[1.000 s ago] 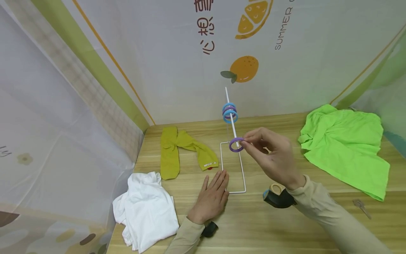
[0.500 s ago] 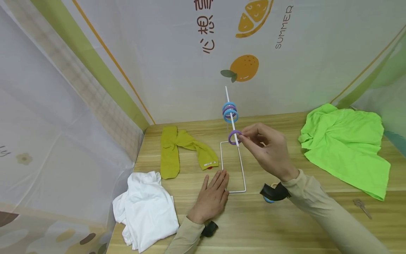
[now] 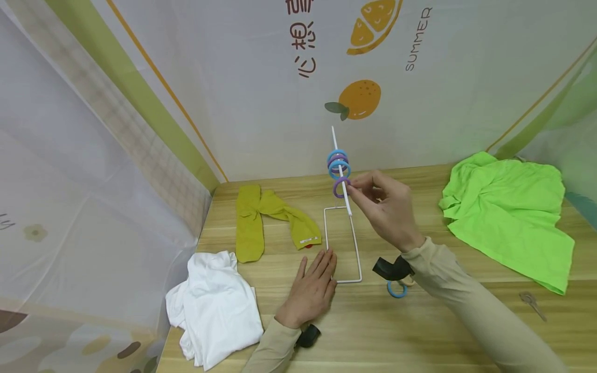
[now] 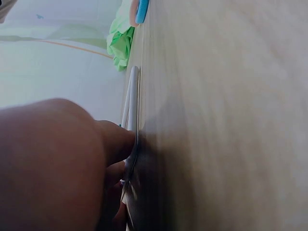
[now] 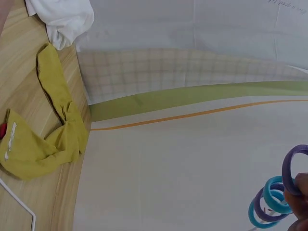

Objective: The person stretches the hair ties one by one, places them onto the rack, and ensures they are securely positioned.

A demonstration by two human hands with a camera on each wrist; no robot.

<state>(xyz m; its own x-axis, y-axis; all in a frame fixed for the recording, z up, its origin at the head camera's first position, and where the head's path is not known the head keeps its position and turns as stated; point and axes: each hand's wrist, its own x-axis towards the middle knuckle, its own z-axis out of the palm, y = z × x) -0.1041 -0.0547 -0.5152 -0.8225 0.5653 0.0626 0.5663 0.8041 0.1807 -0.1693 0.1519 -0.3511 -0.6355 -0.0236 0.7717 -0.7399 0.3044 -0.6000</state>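
Note:
A white wire stand has a flat rectangular base (image 3: 358,254) on the table and a raised, sloping rod (image 3: 347,205). My left hand (image 3: 308,290) lies flat, fingers straight, over the left side of the base. Between thumb and fingertips my right hand (image 3: 384,207) pinches a purple ring (image 3: 335,189), which encircles the rod. Farther up the rod hang two blue rings (image 3: 330,172) with another purple ring between them. The right wrist view shows the held purple ring (image 5: 287,168) close to this cluster. A loose blue ring (image 3: 397,296) and a partly hidden beige ring (image 3: 409,281) lie below my right wrist.
A knotted mustard cloth (image 3: 250,223) lies left of the stand, with a white cloth (image 3: 219,311) nearer me. On the right are a bright green cloth (image 3: 508,212) and a small metal key-like thing (image 3: 531,304). A printed curtain (image 3: 261,114) closes off the back and sides.
My right hand has moved forward and slightly left, sliding the purple ring from the rod's near end up towards the other rings. My left hand has stayed put.

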